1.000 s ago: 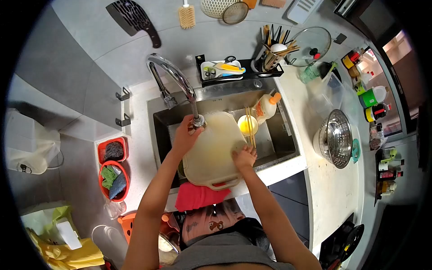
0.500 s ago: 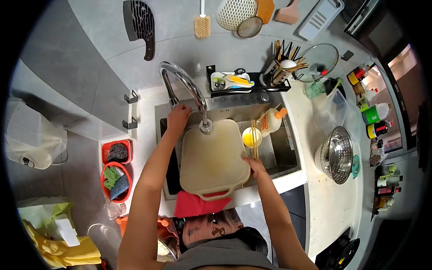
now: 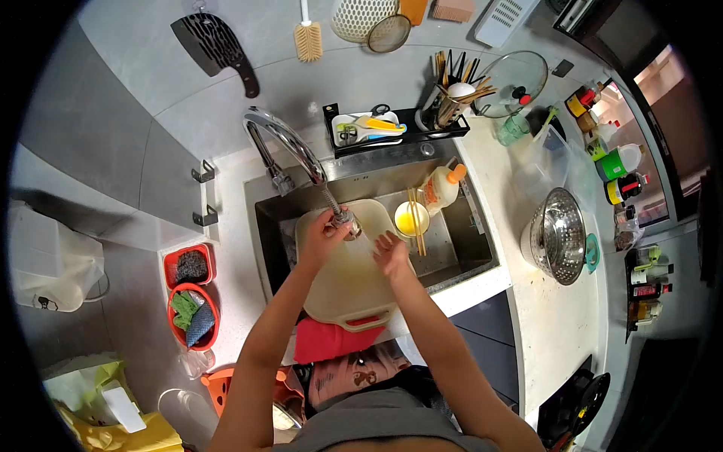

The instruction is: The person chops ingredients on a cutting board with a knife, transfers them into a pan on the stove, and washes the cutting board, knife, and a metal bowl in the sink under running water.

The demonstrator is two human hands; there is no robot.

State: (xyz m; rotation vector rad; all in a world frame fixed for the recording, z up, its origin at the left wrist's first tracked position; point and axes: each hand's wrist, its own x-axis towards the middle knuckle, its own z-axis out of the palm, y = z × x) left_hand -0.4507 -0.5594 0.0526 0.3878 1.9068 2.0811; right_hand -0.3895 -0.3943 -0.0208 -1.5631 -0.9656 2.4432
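My left hand [image 3: 321, 239] has its fingers closed around the spray head [image 3: 346, 221] of the chrome faucet [image 3: 295, 134], with a short length of hose showing above it. Under both hands a cream cutting board [image 3: 343, 290] rests across the left part of the sink [image 3: 474, 260], its handle toward me. Over the board's right side, my right hand [image 3: 390, 255] is open, fingers spread and holding nothing. Close to it stands a bowl [image 3: 407, 224] with yellow contents, and a pair of chopsticks [image 3: 418, 226] lies across it.
A bottle with an orange cap [image 3: 443, 187] stands in the sink behind the bowl. A red cloth [image 3: 331, 340] hangs at the front edge. To the right is a metal colander [image 3: 561, 237]; red baskets [image 3: 216, 320] sit left. A cleaver [image 3: 215, 47] hangs on the wall.
My left hand has moved from the faucet's base to its spray head and closed on it. My right hand has left the board's right edge and opened above the board. The view has shifted slightly.
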